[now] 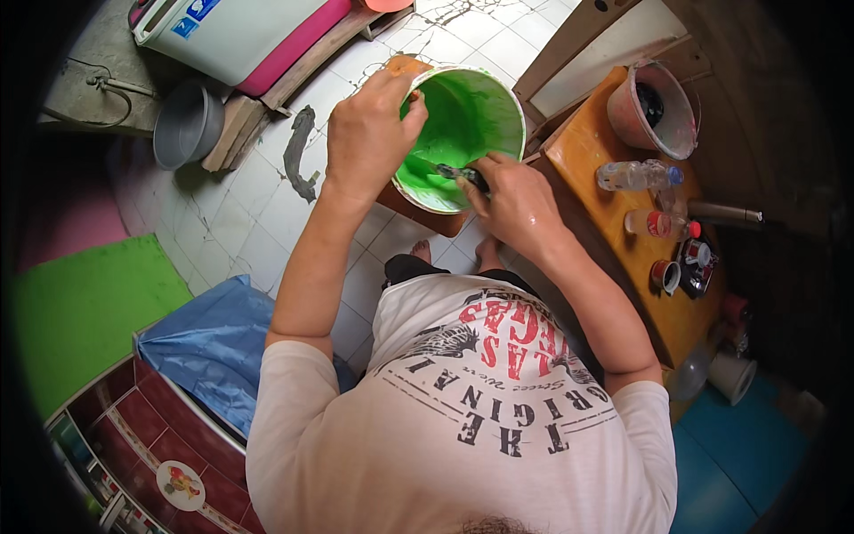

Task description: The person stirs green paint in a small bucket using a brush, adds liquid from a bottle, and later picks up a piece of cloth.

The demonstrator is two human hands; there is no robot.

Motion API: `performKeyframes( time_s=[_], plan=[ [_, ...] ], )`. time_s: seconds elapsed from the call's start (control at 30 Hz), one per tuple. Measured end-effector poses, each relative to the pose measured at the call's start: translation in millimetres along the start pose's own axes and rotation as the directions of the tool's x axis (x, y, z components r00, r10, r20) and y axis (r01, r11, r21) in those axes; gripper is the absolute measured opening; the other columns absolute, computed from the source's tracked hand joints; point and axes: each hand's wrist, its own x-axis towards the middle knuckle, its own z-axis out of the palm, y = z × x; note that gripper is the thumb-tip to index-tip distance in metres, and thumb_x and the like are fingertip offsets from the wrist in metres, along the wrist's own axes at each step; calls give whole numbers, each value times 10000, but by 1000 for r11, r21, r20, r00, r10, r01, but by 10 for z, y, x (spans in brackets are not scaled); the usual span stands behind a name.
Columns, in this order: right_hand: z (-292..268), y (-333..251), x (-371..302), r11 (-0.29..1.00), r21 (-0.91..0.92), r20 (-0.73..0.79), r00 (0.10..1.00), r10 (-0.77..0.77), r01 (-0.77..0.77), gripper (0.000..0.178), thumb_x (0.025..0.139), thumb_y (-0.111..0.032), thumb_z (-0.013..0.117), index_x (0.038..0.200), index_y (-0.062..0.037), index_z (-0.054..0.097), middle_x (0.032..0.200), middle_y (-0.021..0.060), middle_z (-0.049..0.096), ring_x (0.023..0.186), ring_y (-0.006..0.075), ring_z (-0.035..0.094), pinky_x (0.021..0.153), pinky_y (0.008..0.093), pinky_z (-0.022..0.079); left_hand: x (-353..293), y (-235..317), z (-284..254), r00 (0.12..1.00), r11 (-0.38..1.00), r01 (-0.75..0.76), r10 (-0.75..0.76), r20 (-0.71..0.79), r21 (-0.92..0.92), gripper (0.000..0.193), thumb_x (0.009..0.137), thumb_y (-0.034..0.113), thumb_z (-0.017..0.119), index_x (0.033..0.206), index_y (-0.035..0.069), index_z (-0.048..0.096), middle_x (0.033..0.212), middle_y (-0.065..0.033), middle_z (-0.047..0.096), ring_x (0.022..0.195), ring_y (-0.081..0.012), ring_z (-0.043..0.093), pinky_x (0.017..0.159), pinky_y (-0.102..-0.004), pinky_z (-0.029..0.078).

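White bucket (508, 107) of green mixture (454, 125), gripped at the rim with a tool worked inside

In the head view, the white bucket sat in front of the person's feet, its round mouth facing up toward the camera. An orange-brown wooden stool (408, 67) showed beyond its far and near edges. The rim was pale and scuffed with green; the inner wall carried streaks and thin smears, patchier and whiter toward the right side. Lower down, the mixture was a vivid, glossy green, darker in the shaded left part and brighter near the front.

The left hand (375, 125) was curled over the rim at the bucket's left, its thumb lapping toward the inside. The right hand (518, 198), at the near right of the rim, pinched the dark handle of a tool (463, 175) between thumb and fingers. The tool's far end pointed left into the bucket, over the green; how deep it went could not be told.

To the right, a yellow-brown table (614, 258) held a pinkish pail (626, 125), a clear blue-capped bottle (630, 175) and a red-capped bottle (648, 222).
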Motion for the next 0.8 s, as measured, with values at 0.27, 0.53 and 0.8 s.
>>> performKeyframes(
  time_s=[0.27, 0.53, 0.8],
  plan=[
    [-128, 242, 49, 977, -212, -113, 993, -28, 4, 205, 910, -203, 645, 897, 1, 625, 922, 165, 638, 896, 383, 652, 752, 497, 539, 3, 4, 5, 1000, 1000, 1, -1, 2, 12, 175, 867, 181, 688, 1006, 83, 725, 828, -105, 632, 676, -326, 655, 624, -422, 538],
    [-79, 200, 183, 955, -292, -253, 960, -120, 43, 132, 906, -147, 622, 904, -16, 620, 919, 151, 615, 891, 336, 640, 709, 460, 552, 6, 15, 13, 1000, 1000, 13, -12, 17, -22, 217, 873, 204, 689, 1046, 76, 720, 821, -120, 619, 688, -339, 646, 633, -431, 527],
    [72, 141, -20, 931, -344, -147, 973, -177, 118, 144, 769, -41, 624, 908, -10, 642, 913, 140, 622, 894, 305, 649, 697, 418, 571, 10, 27, 17, 1000, 1000, 8, -8, -3, 20, 144, 847, 169, 701, 939, 58, 710, 844, -101, 656, 661, -323, 667, 613, -411, 548]
  ],
)
